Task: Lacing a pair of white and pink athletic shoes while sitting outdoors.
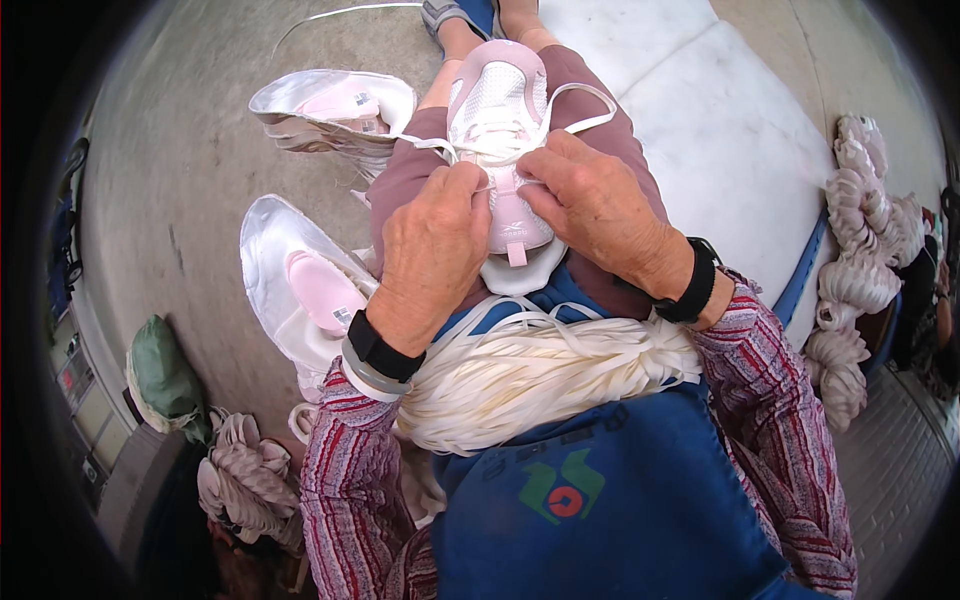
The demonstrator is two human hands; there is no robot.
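Note:
A pink and white shoe upper (500, 110) lies across my lap between my thighs, its toe pointing away from me and its pink tongue toward me. A white shoelace (588, 122) is threaded through its far eyelets, looping out to the right and trailing left. My left hand (430, 245) is closed in a pinch at the left eyelet edge. On the opposite edge my right hand (605, 205) pinches too, with a thin stretch of lace across the tongue between them. My fingers partly hide the near eyelets. A thick bundle of white laces (550, 375) rests on my lap.
Left of my legs lie two more white uppers with pink insides, one farther (335, 105) and one nearer (290, 290). Stacked uppers (860, 270) stand at right, others (245, 470) at lower left. A white slab (720, 140) lies right of my legs. A green bag (165, 375) sits far left.

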